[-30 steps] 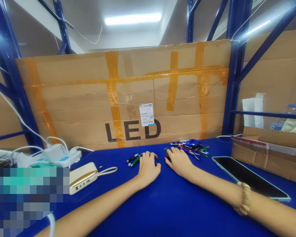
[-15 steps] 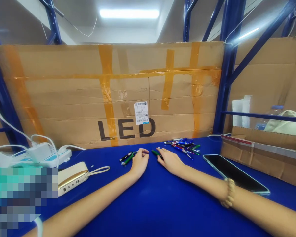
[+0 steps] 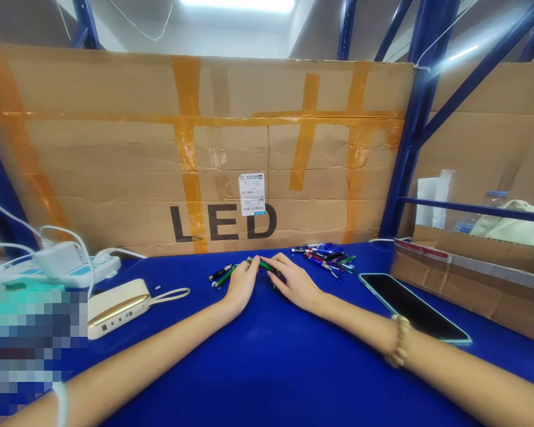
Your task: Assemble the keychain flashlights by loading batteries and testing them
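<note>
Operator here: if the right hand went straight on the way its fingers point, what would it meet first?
Most likely the green pen, which the right hand seems already to touch; depth is unclear. The left hand lies just beyond.

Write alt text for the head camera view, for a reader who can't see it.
The left hand and right hand meet on a green pen on a blue table. More pens lie in a pile to the right and a small group to the left. A phone and power bank flank them, before taped cardboard printed LED.
</note>
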Demonstrator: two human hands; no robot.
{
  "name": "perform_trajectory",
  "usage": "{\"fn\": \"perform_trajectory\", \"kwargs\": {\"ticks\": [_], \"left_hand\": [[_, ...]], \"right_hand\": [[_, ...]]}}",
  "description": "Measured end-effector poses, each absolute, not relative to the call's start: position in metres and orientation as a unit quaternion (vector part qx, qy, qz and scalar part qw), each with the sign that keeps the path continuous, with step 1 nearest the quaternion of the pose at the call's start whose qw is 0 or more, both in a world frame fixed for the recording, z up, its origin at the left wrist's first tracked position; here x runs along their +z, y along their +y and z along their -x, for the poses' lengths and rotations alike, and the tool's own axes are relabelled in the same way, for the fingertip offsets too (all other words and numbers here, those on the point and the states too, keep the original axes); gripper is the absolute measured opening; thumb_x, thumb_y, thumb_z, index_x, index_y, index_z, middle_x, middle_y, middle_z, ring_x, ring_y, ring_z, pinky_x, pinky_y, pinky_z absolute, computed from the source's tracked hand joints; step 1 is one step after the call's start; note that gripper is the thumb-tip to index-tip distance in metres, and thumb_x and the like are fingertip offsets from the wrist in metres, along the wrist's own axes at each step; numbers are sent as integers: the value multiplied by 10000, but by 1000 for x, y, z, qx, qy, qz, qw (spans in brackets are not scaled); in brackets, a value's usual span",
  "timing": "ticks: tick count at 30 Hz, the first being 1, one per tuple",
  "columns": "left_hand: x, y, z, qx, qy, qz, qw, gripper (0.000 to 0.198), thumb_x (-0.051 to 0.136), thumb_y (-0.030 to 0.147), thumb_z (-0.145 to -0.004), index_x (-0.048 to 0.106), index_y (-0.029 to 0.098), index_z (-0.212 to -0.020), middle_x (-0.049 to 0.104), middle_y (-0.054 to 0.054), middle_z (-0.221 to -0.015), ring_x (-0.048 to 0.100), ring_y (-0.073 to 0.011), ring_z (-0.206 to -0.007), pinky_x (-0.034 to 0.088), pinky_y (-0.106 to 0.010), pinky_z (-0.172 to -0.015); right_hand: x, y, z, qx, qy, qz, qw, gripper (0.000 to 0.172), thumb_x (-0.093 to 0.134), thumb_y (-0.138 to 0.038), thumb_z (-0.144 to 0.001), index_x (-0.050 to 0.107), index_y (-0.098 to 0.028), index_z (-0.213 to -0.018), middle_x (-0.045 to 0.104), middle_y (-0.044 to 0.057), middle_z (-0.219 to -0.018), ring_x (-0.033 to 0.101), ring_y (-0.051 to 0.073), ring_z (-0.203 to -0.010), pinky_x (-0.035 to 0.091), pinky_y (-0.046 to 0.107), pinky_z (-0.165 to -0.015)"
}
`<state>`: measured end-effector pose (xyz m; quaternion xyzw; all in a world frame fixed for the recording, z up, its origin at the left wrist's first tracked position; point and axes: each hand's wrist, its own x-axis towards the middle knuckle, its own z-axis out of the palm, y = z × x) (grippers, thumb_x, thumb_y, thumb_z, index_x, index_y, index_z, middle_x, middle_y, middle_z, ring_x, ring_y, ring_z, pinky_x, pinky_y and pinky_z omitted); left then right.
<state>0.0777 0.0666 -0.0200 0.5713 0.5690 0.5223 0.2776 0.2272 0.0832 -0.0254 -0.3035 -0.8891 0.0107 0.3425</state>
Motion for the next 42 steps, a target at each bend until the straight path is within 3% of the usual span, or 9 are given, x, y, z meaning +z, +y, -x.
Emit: {"fn": "perform_trajectory", "kwargs": {"ticks": [8,13,19,25,28,35,42], "left_hand": [[-14,56,-85,494,481,-658,302,291,437,454,-802,536,195,-712,583,-14,-768,497,-170,-749,371,-258,-680],[-20,65,-81,537,479,-600,350,314,405,459,-809,498,194,-669,498,23,-622,457,-125,-579,347,-234,-551],[-28,76,-76,577,489,-525,391,192,404,323,-770,502,188,-675,474,31,-620,436,-106,-536,322,-217,-498],[-29,77,-74,594,489,-527,361,162,420,311,-734,520,194,-685,501,23,-667,462,-120,-596,343,-225,-533],[-28,76,-74,599,484,-528,359,171,404,314,-725,517,194,-679,513,16,-672,480,-132,-620,351,-234,-547],[-24,72,-74,564,488,-558,364,275,309,353,-761,533,199,-726,582,-19,-800,544,-194,-842,390,-290,-716],[-25,72,-74,549,492,-572,359,289,291,377,-761,518,204,-717,583,-23,-810,547,-209,-870,392,-316,-756]], "right_hand": [[-28,89,-225,56,-876,299,375,297,354,-271,-923,524,-203,-1158,612,76,-1069,545,195,-1003,411,376,-907],[-28,93,-226,136,-859,319,376,323,392,-220,-902,522,-205,-1197,646,51,-946,588,143,-702,477,311,-755],[-28,94,-226,111,-865,314,376,302,444,-195,-879,566,-178,-1155,624,69,-993,563,173,-911,432,325,-860],[-29,93,-226,110,-866,333,356,346,326,-294,-936,523,-196,-1203,582,68,-987,546,170,-947,418,324,-877],[-27,91,-227,105,-873,339,335,370,272,-336,-950,582,-217,-1115,571,43,-908,549,162,-894,420,310,-840],[-23,89,-228,99,-866,383,307,316,357,-400,-920,639,-267,-973,562,5,-885,546,142,-812,404,263,-712],[-24,90,-226,107,-863,391,302,312,387,-414,-902,644,-238,-918,571,15,-870,543,144,-787,396,259,-688]]}}
